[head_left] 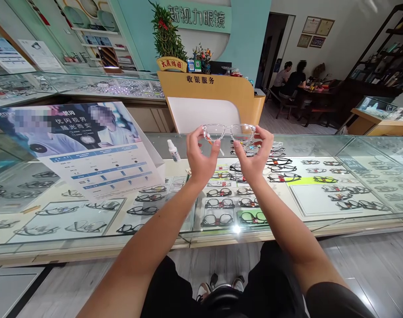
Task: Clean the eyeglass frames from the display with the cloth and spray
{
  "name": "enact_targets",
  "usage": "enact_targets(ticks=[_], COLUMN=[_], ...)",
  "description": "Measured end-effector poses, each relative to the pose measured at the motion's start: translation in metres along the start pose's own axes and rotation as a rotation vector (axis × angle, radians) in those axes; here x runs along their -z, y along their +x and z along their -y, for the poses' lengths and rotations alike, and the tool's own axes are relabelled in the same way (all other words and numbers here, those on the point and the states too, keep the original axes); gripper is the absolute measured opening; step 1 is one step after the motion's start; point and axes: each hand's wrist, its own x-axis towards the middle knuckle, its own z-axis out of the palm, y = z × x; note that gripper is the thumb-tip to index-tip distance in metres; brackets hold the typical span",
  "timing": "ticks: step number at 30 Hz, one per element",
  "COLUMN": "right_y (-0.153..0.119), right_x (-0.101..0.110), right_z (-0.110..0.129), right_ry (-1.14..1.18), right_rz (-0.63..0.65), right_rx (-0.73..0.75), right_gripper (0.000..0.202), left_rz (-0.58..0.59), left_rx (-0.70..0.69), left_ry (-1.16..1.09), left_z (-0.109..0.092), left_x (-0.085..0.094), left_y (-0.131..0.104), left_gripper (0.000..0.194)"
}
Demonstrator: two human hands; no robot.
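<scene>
A pair of clear-framed eyeglasses is held up above the glass counter, lenses side by side. My left hand grips its left end, the thumb below the lens and the fingers behind. At the opposite end my right hand pinches the frame in the same way. One temple arm hangs down between the thumbs. Just beyond the hands, several folded eyeglasses lie on the counter top, partly covered by my right hand. To the left of my left hand stands a small white spray bottle.
The glass display counter spans the front, with rows of eyeglasses inside. A large printed sign stands on its left part. Behind are a wooden cashier desk and a potted plant. Two people sit at a table back right.
</scene>
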Motion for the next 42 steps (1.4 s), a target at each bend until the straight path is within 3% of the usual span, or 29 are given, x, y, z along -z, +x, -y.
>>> enact_targets(ticks=[6, 14, 20, 25, 31, 37, 42], right_y=[-0.004, -0.007, -0.007, -0.005, -0.005, -0.005, -0.005], right_x=[-0.001, -0.004, -0.005, -0.004, -0.001, -0.001, -0.001], right_z=[-0.009, -0.017, -0.017, -0.013, -0.008, -0.007, -0.007], right_ry=[0.055, 0.026, 0.016, 0.039, 0.023, -0.101, -0.087], right_rz=[0.082, 0.102, 0.110, 0.105, 0.080, 0.052, 0.053], right_rx=[-0.108, -0.080, -0.078, -0.083, 0.007, 0.146, 0.141], right_gripper=[0.066, 0.063, 0.073, 0.076, 0.077, 0.076, 0.075], left_rz=[-0.026, -0.052, -0.046, -0.015, 0.051, 0.058, 0.049], left_rx=[-0.054, -0.099, -0.155, -0.097, -0.094, -0.097, -0.103], left_ry=[0.049, 0.078, 0.049, 0.042, -0.084, -0.177, -0.166], left_z=[-0.003, -0.004, -0.001, 0.000, 0.010, 0.017, 0.016], left_x=[0.002, 0.003, 0.004, 0.002, -0.003, -0.005, -0.005], left_y=[0.002, 0.003, 0.003, 0.003, 0.000, -0.001, 0.000], left_gripper=[0.072, 0.074, 0.075, 0.075, 0.082, 0.076, 0.076])
